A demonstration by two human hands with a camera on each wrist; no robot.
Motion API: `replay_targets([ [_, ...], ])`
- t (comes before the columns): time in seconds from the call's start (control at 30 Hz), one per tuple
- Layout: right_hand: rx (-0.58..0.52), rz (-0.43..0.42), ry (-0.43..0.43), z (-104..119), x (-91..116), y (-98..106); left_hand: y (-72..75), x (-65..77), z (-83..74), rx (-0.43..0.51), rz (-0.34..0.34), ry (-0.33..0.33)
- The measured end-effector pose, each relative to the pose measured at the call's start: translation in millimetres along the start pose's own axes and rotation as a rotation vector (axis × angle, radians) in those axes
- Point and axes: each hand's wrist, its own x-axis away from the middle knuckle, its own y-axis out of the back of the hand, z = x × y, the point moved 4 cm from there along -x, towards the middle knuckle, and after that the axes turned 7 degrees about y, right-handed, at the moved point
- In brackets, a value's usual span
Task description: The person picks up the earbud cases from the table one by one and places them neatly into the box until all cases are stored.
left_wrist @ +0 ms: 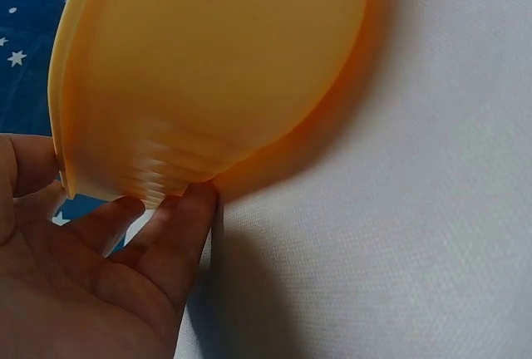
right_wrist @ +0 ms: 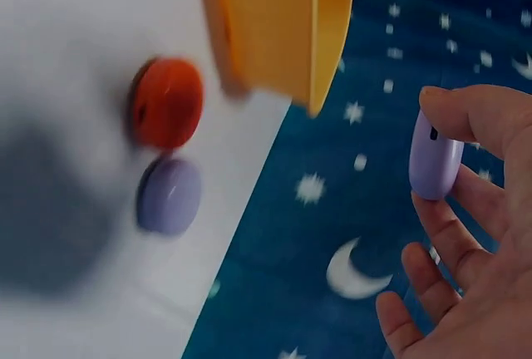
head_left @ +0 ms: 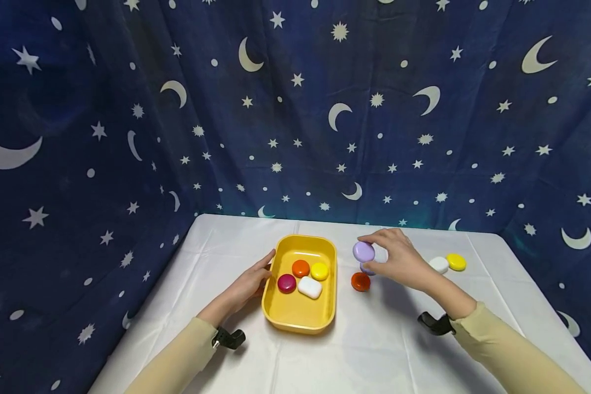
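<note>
My right hand (head_left: 399,260) pinches a round, glossy purple disc (head_left: 363,251) between thumb and fingertips, above the table; the right wrist view shows its thick rounded edge and a small dark mark. Under that hand lies a second purple disc (right_wrist: 170,197), partly hidden in the head view, beside an orange-red disc (head_left: 360,282). My left hand (head_left: 248,287) touches the left side of a yellow tray (head_left: 299,327), fingers against its outer wall. Inside the tray lie an orange disc (head_left: 300,268), a yellow disc (head_left: 319,271), a dark pink disc (head_left: 287,283) and a white rounded rectangular piece (head_left: 310,287).
To the right of my right hand, a white piece (head_left: 439,265) and another yellow disc (head_left: 456,262) lie on the white-covered table (head_left: 354,355). A pale shape shows between the right fingers, too hidden to identify. A dark blue star-and-moon curtain (head_left: 315,109) hangs behind the table.
</note>
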Motion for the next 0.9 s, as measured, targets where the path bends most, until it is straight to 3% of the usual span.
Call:
replay_targets([
  [0.4,0.020,0.221,0.140,59,-36,-46,1.6,-2.1,0.5,-0.035,-0.011,0.003],
  [0.9,0.130,0.411,0.412,85,-55,-101,2.1,-1.9,-0.9,-0.029,0.018,-0.013],
])
